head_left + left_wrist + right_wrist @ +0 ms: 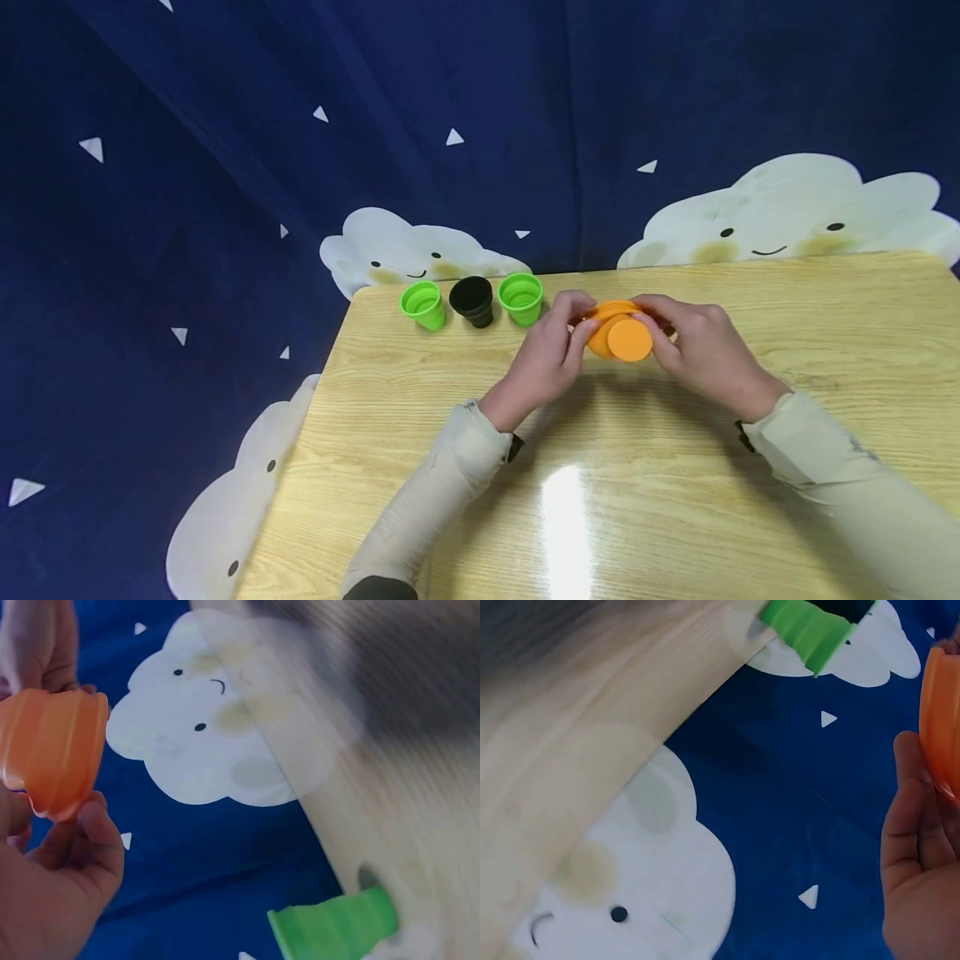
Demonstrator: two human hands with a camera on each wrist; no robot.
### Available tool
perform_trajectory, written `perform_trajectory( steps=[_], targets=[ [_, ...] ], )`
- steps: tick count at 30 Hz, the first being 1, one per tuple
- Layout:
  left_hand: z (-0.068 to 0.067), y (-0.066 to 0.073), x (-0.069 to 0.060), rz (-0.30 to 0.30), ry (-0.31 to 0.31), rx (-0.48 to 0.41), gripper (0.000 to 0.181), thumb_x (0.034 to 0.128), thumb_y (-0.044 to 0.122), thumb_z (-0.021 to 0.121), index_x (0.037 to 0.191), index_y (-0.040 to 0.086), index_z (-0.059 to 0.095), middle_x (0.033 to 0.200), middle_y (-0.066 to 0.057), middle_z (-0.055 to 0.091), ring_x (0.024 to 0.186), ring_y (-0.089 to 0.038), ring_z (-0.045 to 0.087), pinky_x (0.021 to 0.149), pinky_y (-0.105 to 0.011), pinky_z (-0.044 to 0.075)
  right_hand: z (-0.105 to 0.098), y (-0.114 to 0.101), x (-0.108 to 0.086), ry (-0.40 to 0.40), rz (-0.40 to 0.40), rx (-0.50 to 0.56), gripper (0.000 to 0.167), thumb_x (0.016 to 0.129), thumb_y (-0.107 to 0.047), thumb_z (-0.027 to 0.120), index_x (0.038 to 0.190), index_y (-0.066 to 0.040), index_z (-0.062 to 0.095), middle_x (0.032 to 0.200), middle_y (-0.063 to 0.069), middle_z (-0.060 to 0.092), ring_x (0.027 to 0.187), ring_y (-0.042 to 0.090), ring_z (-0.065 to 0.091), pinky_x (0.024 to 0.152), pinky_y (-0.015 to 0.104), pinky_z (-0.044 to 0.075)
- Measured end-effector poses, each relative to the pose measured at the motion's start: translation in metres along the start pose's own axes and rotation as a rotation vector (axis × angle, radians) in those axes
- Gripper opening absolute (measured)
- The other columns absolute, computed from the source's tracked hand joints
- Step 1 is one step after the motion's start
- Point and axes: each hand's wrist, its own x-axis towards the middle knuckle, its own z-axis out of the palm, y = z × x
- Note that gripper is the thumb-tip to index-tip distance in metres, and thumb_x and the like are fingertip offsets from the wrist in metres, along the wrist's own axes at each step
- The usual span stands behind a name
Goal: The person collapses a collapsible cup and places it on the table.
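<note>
Two green ribbed cups (523, 302) and one black cup (472, 302) stand open-mouthed; left hand (549, 348) and right hand (699, 346) pinch an orange ribbed cup (628, 340) between fingers.

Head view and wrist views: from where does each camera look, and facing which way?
Head: on the head, forward and down at the table; left hand, right hand and sleeves show.
Left wrist: that wrist, facing the orange cup and a green cup; both hands show.
Right wrist: that wrist, facing backdrop and table; right hand shows.
Wrist views share the orange cup.
</note>
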Motion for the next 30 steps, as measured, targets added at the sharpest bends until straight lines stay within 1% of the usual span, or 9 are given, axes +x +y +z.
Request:
perform_trajectory(
  steps=[3, 4, 6, 8, 11, 17, 22, 27, 30],
  targets=[
    [-0.0038, 0.0002, -0.0028, -0.095, -0.034, -0.255, 0.017, 0.1015, 0.015, 0.062, 0.114, 0.008, 0.054, 0.118, -0.006, 0.062, 0.102, -0.014, 0.06, 0.078, -0.025, 0.055, -0.0027, 0.0005, -0.0009, -0.001, 0.137, 0.105, 0.032, 0.085, 0.011, 0.07, 0.116, 0.004, 0.069, 0.095, 0.015, 0.074, 0.069, 0.022, 0.067, 0.06, 0.019, 0.053],
    [-0.0048, 0.0001, -0.0036, -0.115, -0.044, -0.316, 0.017, 0.0989, 0.014, 0.067, 0.112, 0.009, 0.057, 0.118, -0.004, 0.062, 0.1, -0.013, 0.06, 0.075, -0.026, 0.056, -0.0035, 0.0008, -0.0011, -0.004, 0.184, 0.145, 0.033, 0.085, 0.012, 0.069, 0.117, 0.004, 0.069, 0.096, 0.015, 0.074, 0.072, 0.024, 0.068, 0.062, 0.014, 0.051],
    [-0.0061, 0.0002, -0.0045, -0.138, -0.058, -0.383, 0.019, 0.094, 0.014, 0.073, 0.108, 0.011, 0.06, 0.119, -0.002, 0.063, 0.098, -0.012, 0.06, 0.075, -0.028, 0.057, -0.0043, 0.0014, -0.001, -0.013, 0.263, 0.219, 0.034, 0.085, 0.013, 0.067, 0.118, 0.004, 0.069, 0.1, 0.017, 0.074, 0.08, 0.029, 0.071, 0.068, 0.007, 0.049],
    [-0.0066, 0.0, -0.0048, -0.14, -0.06, -0.404, 0.022, 0.0906, 0.013, 0.077, 0.106, 0.011, 0.062, 0.121, -0.001, 0.063, 0.095, -0.012, 0.06, 0.075, -0.029, 0.058, -0.0041, 0.0018, -0.0006, -0.026, 0.318, 0.274, 0.035, 0.085, 0.014, 0.066, 0.119, 0.003, 0.069, 0.105, 0.017, 0.073, 0.086, 0.033, 0.071, 0.072, 0.004, 0.047],
    [-0.0065, -0.0003, -0.004, -0.132, -0.034, -0.425, 0.018, 0.0886, 0.01, 0.079, 0.101, 0.009, 0.065, 0.114, -0.003, 0.065, 0.093, -0.012, 0.06, 0.075, -0.031, 0.059, -0.0026, 0.0015, -0.0003, -0.044, 0.348, 0.295, 0.036, 0.085, 0.015, 0.064, 0.119, 0.003, 0.069, 0.108, 0.017, 0.073, 0.088, 0.034, 0.071, 0.073, 0.004, 0.048],
    [-0.0071, -0.0016, -0.0022, -0.119, -0.002, -0.532, 0.013, 0.0801, -0.002, 0.082, 0.09, 0.0, 0.074, 0.099, -0.008, 0.066, 0.092, -0.013, 0.06, 0.074, -0.031, 0.059, -0.0012, 0.0005, 0.0002, -0.048, 0.313, 0.237, 0.042, 0.079, 0.017, 0.067, 0.118, 0.001, 0.07, 0.102, 0.013, 0.074, 0.079, 0.025, 0.068, 0.068, 0.008, 0.046],
    [-0.0083, 0.0003, -0.0007, -0.099, 0.008, -0.519, 0.014, 0.0765, -0.003, 0.084, 0.089, -0.002, 0.077, 0.095, -0.009, 0.068, 0.083, -0.013, 0.057, 0.067, -0.027, 0.055, -0.0018, 0.0001, 0.0013, -0.052, 0.277, 0.195, 0.045, 0.076, 0.019, 0.067, 0.117, 0.0, 0.071, 0.099, 0.011, 0.074, 0.075, 0.02, 0.064, 0.066, 0.011, 0.045],
    [-0.0076, 0.0047, 0.0024, -0.139, 0.015, -0.5, 0.014, 0.076, -0.001, 0.085, 0.088, -0.001, 0.078, 0.093, -0.007, 0.069, 0.082, -0.012, 0.059, 0.07, -0.027, 0.058, -0.0015, -0.0017, 0.0021, -0.052, 0.284, 0.201, 0.042, 0.079, 0.018, 0.068, 0.118, 0.0, 0.07, 0.102, 0.012, 0.074, 0.077, 0.02, 0.063, 0.068, 0.009, 0.045],
    [-0.0049, 0.0052, 0.0037, -0.168, 0.034, -0.471, 0.012, 0.0765, 0.001, 0.085, 0.086, -0.001, 0.078, 0.091, -0.008, 0.068, 0.082, -0.01, 0.06, 0.071, -0.028, 0.059, -0.0015, -0.0025, 0.0027, -0.036, 0.261, 0.207, 0.031, 0.087, 0.01, 0.069, 0.117, 0.0, 0.07, 0.1, 0.01, 0.074, 0.073, 0.019, 0.06, 0.061, 0.011, 0.045]
  ],
)
